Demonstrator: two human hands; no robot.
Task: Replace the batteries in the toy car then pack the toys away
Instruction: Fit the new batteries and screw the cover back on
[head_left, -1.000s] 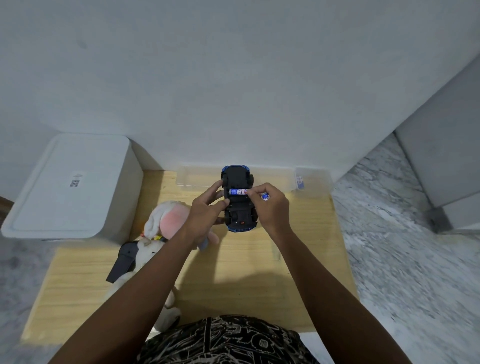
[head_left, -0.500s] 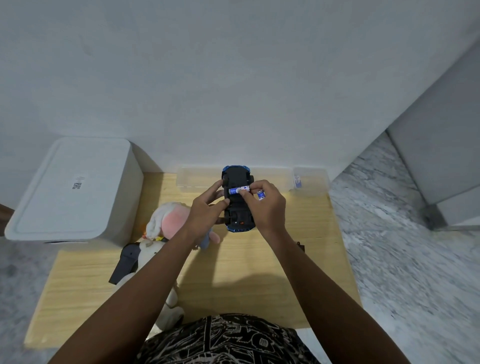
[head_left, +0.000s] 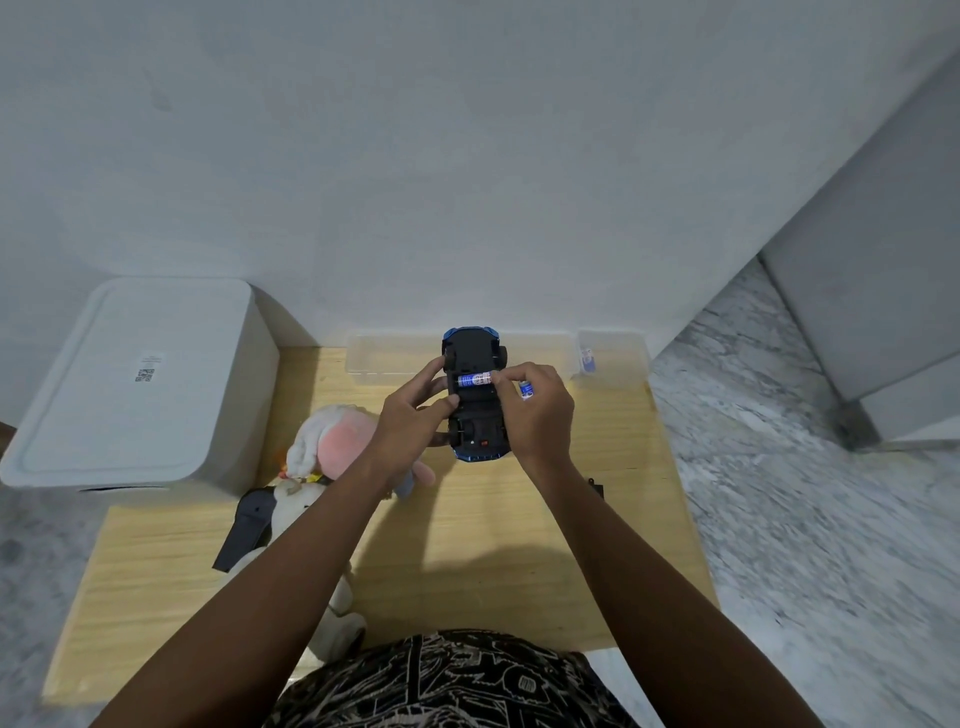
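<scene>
The blue toy car (head_left: 475, 358) is upside down above the wooden table (head_left: 467, 545), its black underside facing me. My left hand (head_left: 415, 421) grips the car's left side. A blue-and-white battery (head_left: 474, 379) lies across the open battery bay. My right hand (head_left: 535, 410) pinches that battery's right end with fingertips, and a second battery (head_left: 526, 388) sticks out between its fingers. A pink-and-white plush toy (head_left: 332, 441) lies at the left. A black cover piece (head_left: 596, 487) lies on the table right of my right forearm.
A clear plastic tray (head_left: 384, 358) stands at the table's back edge behind the car. A small clear container (head_left: 610, 358) with a blue battery is at the back right. A large white lidded bin (head_left: 140, 379) sits left of the table. A black flat piece (head_left: 249, 530) lies by the plush.
My right hand has shifted slightly on the car, its fingertips now at the battery's right end in the bay. The left hand keeps the same hold on the car.
</scene>
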